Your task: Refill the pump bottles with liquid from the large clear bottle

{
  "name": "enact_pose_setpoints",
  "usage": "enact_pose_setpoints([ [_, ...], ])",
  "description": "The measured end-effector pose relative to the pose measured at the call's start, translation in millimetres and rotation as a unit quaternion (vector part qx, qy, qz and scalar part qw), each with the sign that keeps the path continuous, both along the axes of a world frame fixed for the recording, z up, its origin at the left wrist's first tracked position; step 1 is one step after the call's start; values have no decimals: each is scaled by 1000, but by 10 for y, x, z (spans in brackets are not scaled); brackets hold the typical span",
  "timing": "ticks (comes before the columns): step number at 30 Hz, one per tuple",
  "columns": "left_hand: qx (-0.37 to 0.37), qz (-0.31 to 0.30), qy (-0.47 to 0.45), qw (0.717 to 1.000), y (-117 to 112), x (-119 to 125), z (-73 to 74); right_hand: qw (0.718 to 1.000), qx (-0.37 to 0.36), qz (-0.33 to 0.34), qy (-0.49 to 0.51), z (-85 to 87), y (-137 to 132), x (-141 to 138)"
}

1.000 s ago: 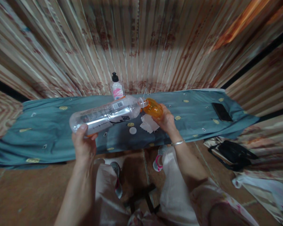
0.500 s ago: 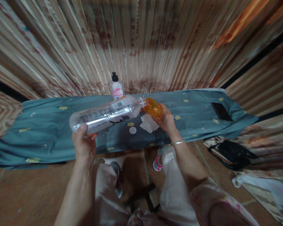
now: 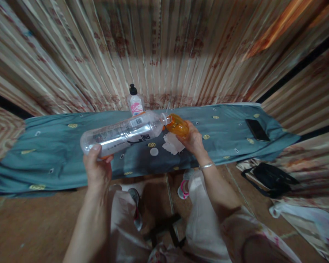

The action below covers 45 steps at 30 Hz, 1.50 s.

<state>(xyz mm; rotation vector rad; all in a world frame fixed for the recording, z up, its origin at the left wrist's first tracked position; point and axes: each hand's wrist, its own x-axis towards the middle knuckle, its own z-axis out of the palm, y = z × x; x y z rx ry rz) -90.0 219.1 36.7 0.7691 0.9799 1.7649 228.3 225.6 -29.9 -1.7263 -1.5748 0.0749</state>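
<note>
My left hand grips the base end of a large clear plastic bottle, which lies tipped almost on its side, neck to the right. Its open mouth meets the top of a small orange container held in my right hand, fingers wrapped round it. Both are held above a teal patterned cloth that covers a low table. Under the bottles, on the cloth, lie a white round cap and a crumpled white tissue.
A small pump bottle with a black top and pink label stands at the table's back edge by a striped curtain. A dark phone lies on the cloth at the right. On the floor to the right are a black bag and white plastic bags.
</note>
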Motion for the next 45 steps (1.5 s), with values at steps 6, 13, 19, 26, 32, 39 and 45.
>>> enact_pose_setpoints([
  [6, 7, 5, -2, 1000, 1, 13, 16, 1000, 15, 3, 2, -18, -2, -6],
  [13, 11, -5, 12, 1000, -3, -5, 8, 1000, 10, 6, 1, -41, 6, 21],
  [19, 14, 2, 9, 1000, 6, -1, 5, 1000, 10, 7, -6, -55, 9, 32],
  [26, 14, -5, 8, 1000, 1, 6, 21, 1000, 8, 9, -3, -53, 9, 34],
  [32, 0, 5, 0, 1000, 6, 21, 29, 1000, 5, -2, -4, -38, 7, 14],
  [39, -5, 8, -1, 1000, -2, 23, 37, 1000, 3, 2, -4, -55, 12, 32],
  [45, 5, 3, -11, 1000, -9, 29, 41, 1000, -3, 7, -3, -25, -2, 29],
])
